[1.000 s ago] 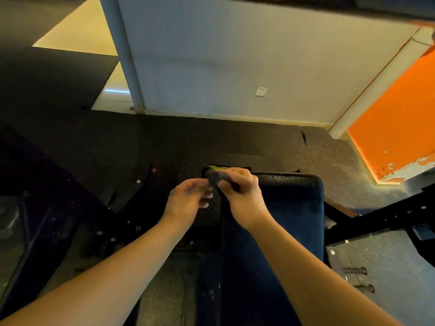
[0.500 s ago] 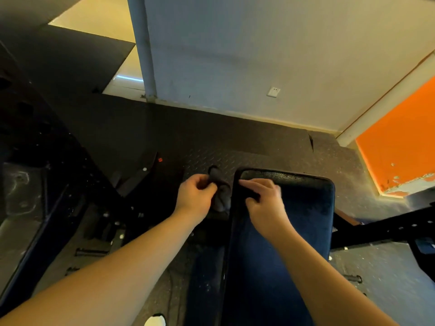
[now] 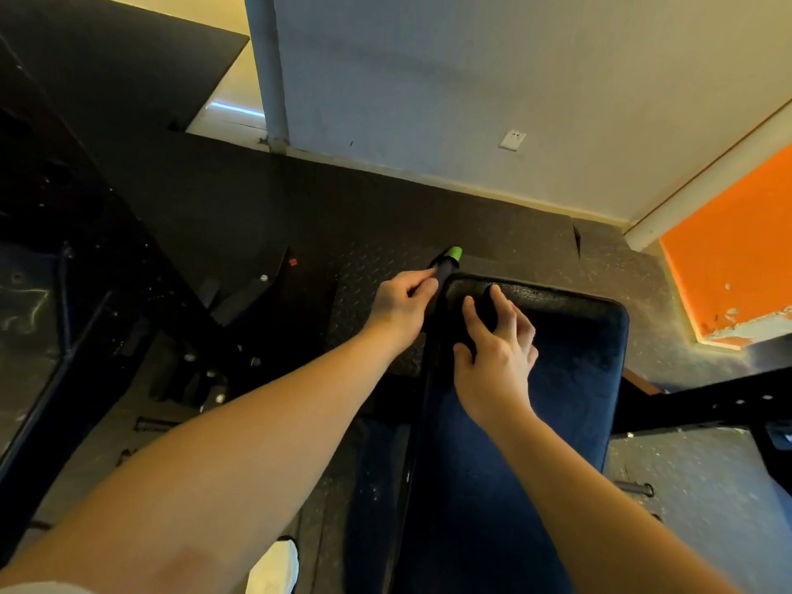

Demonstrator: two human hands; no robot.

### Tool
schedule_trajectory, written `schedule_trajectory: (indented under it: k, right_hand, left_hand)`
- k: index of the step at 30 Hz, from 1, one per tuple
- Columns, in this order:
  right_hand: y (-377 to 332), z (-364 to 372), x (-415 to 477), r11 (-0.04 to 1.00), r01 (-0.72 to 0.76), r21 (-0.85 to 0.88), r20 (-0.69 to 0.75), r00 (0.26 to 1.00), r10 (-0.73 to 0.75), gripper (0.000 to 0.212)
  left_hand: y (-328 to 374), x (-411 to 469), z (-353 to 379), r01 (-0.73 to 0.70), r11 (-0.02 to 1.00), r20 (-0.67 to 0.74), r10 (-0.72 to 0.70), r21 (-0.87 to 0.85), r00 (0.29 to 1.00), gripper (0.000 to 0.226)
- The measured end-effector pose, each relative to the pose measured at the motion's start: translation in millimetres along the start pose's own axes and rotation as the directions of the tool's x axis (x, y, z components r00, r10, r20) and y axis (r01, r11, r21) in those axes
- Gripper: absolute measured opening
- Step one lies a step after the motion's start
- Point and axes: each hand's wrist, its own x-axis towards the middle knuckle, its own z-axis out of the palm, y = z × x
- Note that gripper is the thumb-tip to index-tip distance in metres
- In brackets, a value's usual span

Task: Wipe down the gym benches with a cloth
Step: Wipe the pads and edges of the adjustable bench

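Fingers of the left hand point(image 3: 398, 302) pinch the cloth point(image 3: 444, 270) just beyond the spread right hand point(image 3: 493, 362), with the bench point(image 3: 570, 379) stretching lengthwise back from both.

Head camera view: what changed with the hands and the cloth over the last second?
The dark cloth passed from the right hand to the left hand, which now pinches it at the bench pad's far left corner. The right hand let go and came down onto the pad, fingers loosely spread. The pad itself stayed put.
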Motion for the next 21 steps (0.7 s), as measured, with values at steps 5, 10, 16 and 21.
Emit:
schedule_trajectory:
  k: [5, 10, 16, 21]
  right_hand:
    - [0.2, 4.9, -2.6, 1.000, -0.005, 0.003, -0.010, 1.000, 0.005, 0.066]
    - [0.6, 9.8, -4.4, 1.000, -0.003, 0.017, -0.007, 1.000, 0.003, 0.068]
    - [-1.1, 10.5, -2.7, 1.000, -0.004, 0.004, -0.019, 1.000, 0.004, 0.068]
    - [-0.1, 13.5, -3.7, 1.000, 0.006, 0.014, -0.058, 0.998, -0.006, 0.068]
  left_hand:
    - [-27.9, -28.0, 9.1, 0.059, 0.985, -0.036, -0.066, -0.165, 0.997, 0.024]
    - [-73.6, -74.4, 17.4, 0.065, 0.998, -0.051, -0.067, -0.025, 0.996, 0.024]
    - [-13.2, -22.0, 9.7, 0.069, 0.990, -0.056, -0.077, -0.125, 0.995, 0.030]
    - [-28.9, -29.5, 10.1, 0.012, 0.991, 0.005, -0.011, -0.131, 1.000, 0.025]
